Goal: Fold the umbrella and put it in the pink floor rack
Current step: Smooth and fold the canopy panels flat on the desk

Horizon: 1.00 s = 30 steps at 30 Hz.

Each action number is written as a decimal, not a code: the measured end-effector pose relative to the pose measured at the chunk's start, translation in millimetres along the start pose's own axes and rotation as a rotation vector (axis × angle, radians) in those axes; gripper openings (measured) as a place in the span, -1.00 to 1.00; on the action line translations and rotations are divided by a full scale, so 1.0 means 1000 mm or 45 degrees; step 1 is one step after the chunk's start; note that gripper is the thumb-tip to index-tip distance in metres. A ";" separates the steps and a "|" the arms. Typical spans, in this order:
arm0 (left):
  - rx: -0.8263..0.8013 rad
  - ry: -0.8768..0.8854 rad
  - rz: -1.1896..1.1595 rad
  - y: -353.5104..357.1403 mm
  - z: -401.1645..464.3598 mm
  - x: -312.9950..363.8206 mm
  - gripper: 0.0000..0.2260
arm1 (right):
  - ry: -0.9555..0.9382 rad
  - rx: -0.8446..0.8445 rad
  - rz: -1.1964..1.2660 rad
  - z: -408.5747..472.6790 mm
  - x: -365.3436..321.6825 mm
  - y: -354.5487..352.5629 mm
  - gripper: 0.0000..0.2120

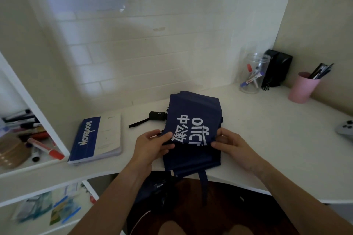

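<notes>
- A white shelf (47, 126) at the far left carries a jumble of marker pens (38, 139) and a tan, rounded object (13, 150) that is too blurred to identify.
- A blue-and-white notebook (95, 139) lies flat on the white bench (267, 129), just right of the shelf and well apart from the person's hands.
- The umbrella's black handle (157, 116) rests on the bench beyond the left hand, its wrist strap (138, 122) trailing toward the notebook.
- The left hand (152, 145) has its grip closed on the left edge of the umbrella (193, 120), thumb on top of the fabric and fingers curled beneath.
- The navy umbrella, printed with white lettering, lies collapsed and partly flattened on the bench at centre, near the front edge; a fabric strap (204, 181) hangs from it over that edge.
- The right hand (231, 147) pinches the canopy's right edge, fingers curled round the cloth.
- A clear jar (254, 74) holding markers stands toward the back right corner, with a black box-shaped object (277, 66) just behind it.
- A pink cup (302, 87) filled with dark pens stands near the right wall.
- A grey controller (346, 128) sits on the bench at the frame's right edge, only partly in view.
</notes>
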<state>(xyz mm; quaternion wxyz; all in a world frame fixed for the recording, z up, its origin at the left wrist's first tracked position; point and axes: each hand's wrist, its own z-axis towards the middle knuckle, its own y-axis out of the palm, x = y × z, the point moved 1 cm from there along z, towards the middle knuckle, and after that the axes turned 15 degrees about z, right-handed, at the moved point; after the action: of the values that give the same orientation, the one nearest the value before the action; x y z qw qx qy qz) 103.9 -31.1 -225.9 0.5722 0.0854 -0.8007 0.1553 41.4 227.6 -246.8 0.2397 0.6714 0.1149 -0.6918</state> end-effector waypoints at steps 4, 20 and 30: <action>0.019 0.138 0.076 0.004 -0.003 -0.002 -0.58 | 0.028 0.009 0.024 0.002 0.002 -0.003 -0.83; -0.274 0.168 -0.109 0.012 0.023 0.000 -0.84 | 0.262 0.373 0.601 0.017 -0.005 -0.004 -0.85; -0.295 0.391 -0.029 0.004 0.028 -0.008 -0.81 | 0.204 0.223 0.393 0.009 -0.007 0.003 -0.66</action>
<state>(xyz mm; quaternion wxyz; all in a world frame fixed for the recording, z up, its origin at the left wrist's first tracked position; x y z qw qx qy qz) 80.1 -37.8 -241.9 0.6953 0.0033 -0.7156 0.0670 35.3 222.0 -239.1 0.2737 0.7522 -0.0314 -0.5985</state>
